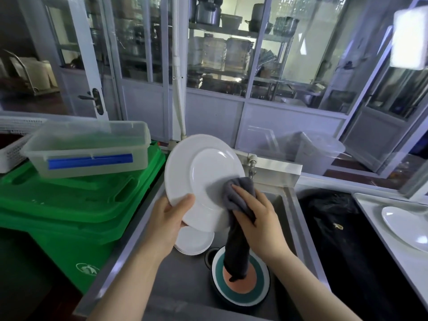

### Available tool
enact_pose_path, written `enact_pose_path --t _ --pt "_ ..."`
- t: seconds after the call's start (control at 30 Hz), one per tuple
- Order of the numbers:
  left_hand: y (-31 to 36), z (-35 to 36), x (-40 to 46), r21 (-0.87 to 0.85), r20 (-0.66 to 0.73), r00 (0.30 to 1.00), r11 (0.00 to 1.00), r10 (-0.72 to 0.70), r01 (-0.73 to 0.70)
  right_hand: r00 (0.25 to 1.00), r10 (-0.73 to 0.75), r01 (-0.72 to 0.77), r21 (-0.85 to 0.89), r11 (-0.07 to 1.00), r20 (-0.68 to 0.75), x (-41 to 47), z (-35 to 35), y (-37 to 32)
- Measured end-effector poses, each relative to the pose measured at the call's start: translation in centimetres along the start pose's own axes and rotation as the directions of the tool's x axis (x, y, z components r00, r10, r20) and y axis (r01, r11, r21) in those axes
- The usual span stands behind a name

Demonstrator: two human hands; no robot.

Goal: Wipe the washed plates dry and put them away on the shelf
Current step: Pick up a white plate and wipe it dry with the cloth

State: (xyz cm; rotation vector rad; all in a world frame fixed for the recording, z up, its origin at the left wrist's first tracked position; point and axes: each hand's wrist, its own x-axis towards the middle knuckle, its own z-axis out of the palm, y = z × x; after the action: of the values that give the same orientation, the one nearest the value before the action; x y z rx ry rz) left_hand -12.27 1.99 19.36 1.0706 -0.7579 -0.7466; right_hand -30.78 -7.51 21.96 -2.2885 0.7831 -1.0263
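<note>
Head cam: steel sink (287,205) holds a round plate w/ teal ring + salmon centre (240,282) and a stack of white plates (193,242). L hand (171,216) grips the lower-left rim of a glossy white dinner plate (199,174), tilted up over the sink, thumb on its face. R hand (257,221) clamps a soft grey cloth (236,193) against the plate's face; the cloth's tail hangs to the teal plate. Left: green plastic bin (69,205), white logo, unreadable; clear lidded box w/ blue latch (90,149) on top.

- I'm seeing a green bin (76,205) sitting at my left.
- A clear tub (90,148) is resting on its lid.
- A black bag (342,230) is lying right of the sink (289,200).
- Pots (208,12) are standing behind glass.
</note>
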Motion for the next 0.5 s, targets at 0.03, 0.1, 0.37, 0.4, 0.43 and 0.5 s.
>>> enact_pose_path --t 0.03,0.1,0.37,0.4,0.43,0.5 --pt "0.3 -0.1 0.0 0.027 0.034 0.999 1.000 0.009 -0.010 0.999 0.029 -0.028 0.036 0.999 -0.036 0.3 0.0 0.2" --pt "0.7 -0.1 0.0 0.069 0.088 0.996 0.997 0.030 -0.036 0.992 0.070 -0.064 0.063 0.996 -0.105 0.9 -0.2 0.3" --pt "1.5 -0.1 -1.0 0.149 0.213 0.972 0.980 0.095 -0.129 0.853 0.501 -0.417 0.387 0.823 -0.146 3.8 -1.6 1.8" --pt "1.9 0.0 -1.2 0.205 0.232 0.967 0.966 0.107 -0.156 0.843 0.521 -0.436 0.396 0.808 -0.135 4.3 -2.1 2.0" --pt "2.2 0.0 -1.4 0.281 0.243 0.963 0.942 0.117 -0.185 0.840 0.526 -0.442 0.397 0.805 -0.132 4.8 -2.4 2.1" --pt "3.2 0.4 -1.6 0.449 0.255 0.960 0.864 0.119 -0.226 0.844 0.518 -0.428 0.409 0.806 -0.137 5.6 -3.1 1.8"
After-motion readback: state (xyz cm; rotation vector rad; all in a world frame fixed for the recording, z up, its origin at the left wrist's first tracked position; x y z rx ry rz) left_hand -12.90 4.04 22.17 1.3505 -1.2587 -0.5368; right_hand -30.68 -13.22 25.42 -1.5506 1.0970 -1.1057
